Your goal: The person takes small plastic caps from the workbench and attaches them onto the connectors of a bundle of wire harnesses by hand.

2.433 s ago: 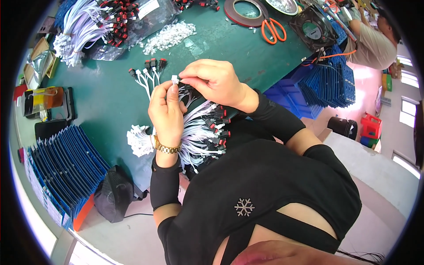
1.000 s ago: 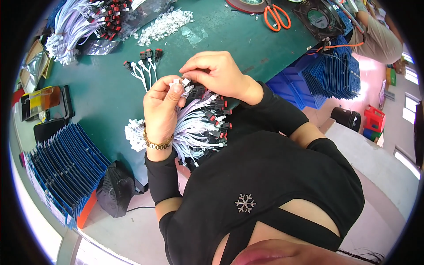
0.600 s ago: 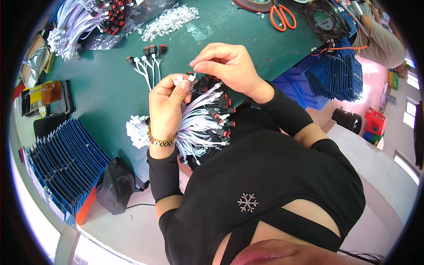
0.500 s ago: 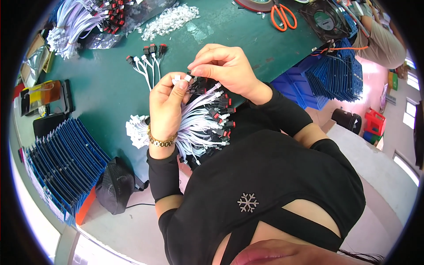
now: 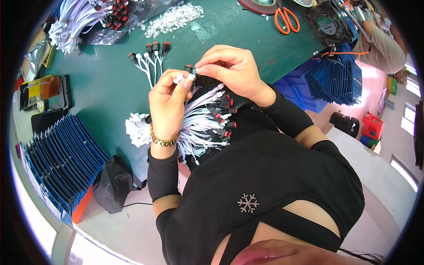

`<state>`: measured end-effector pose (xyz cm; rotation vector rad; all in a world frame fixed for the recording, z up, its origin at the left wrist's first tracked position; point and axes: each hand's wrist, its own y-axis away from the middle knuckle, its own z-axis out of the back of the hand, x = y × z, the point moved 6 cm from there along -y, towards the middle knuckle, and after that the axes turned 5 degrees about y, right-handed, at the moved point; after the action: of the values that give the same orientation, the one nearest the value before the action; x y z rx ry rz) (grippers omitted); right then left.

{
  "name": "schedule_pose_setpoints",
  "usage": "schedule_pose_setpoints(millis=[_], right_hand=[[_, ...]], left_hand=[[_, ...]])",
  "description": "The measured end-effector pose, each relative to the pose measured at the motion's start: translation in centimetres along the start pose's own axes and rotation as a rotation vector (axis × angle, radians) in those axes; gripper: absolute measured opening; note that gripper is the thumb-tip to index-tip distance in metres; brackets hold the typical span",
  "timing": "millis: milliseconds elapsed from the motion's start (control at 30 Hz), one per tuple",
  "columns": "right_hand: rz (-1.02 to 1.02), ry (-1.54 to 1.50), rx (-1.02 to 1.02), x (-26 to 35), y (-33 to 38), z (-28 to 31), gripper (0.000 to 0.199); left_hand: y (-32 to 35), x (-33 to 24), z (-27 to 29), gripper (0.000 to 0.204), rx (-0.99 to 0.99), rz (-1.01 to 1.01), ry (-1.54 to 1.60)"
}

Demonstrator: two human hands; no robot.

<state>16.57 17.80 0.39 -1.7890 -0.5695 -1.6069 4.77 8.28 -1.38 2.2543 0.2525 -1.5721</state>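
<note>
My left hand [image 5: 170, 99], with a gold watch at its wrist, is closed in a pinch on a small white wire connector [image 5: 191, 77]. A second white piece [image 5: 178, 79] shows between its thumb and forefinger. Just beyond the fingertips stands a black-and-red switch [image 5: 188, 68]. My right hand [image 5: 234, 73] pinches thumb to forefinger close beside that switch; what lies between those fingertips is too small to name. Under the hands, at the table edge, rests a bundle of white cables [image 5: 198, 117] with black-and-red switches, its white plug ends [image 5: 138, 128] pointing left.
Several separate switch cables [image 5: 152, 62] lie beyond my left hand. Farther off are a heap of small clear plastic parts [image 5: 176, 18], another cable bundle [image 5: 70, 26], orange scissors [image 5: 287, 20] and a fan [image 5: 329, 24]. Blue boards [image 5: 66, 159] stand at left; a blue bin [image 5: 302, 88] at right.
The black-and-red switch now shows upright between my fingertips. My right hand has shifted slightly to the right, and my left hand keeps its pinch. The whole view has moved a little.
</note>
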Motion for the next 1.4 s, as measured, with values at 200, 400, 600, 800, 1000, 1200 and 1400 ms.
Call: schedule_pose_setpoints(millis=[200, 400, 600, 800, 1000, 1200, 1400], right_hand=[[0.078, 0.051, -0.035, 0.3, -0.1, -0.1, 0.006], [0.096, 0.153, -0.023, 1.1, 0.2, 0.0, 0.006], [0.117, 0.208, -0.067, 2.0, 0.3, -0.1, 0.007], [0.099, 0.211, -0.071, 1.9, 0.4, -0.1, 0.009], [0.084, 0.193, -0.037, 2.0, 0.4, -0.1, 0.008], [0.127, 0.199, 0.020, 2.2, 0.1, -0.1, 0.006], [0.102, 0.247, 0.127, 2.3, -0.2, 0.0, 0.005]], left_hand=[[0.0, -0.5, -0.4, 0.005, 0.061, -0.067, -0.019], [0.0, -0.6, -0.6, 0.005, 0.084, -0.073, -0.021], [0.2, -1.0, -0.9, 0.003, 0.074, -0.163, -0.122], [0.2, -1.1, -1.0, 0.002, 0.093, -0.191, -0.137], [0.2, -1.2, -1.0, 0.002, 0.107, -0.199, -0.116], [0.3, -1.3, -1.2, 0.002, 0.100, -0.194, -0.125], [0.4, -1.4, -1.3, 0.003, 0.124, -0.171, -0.144]])
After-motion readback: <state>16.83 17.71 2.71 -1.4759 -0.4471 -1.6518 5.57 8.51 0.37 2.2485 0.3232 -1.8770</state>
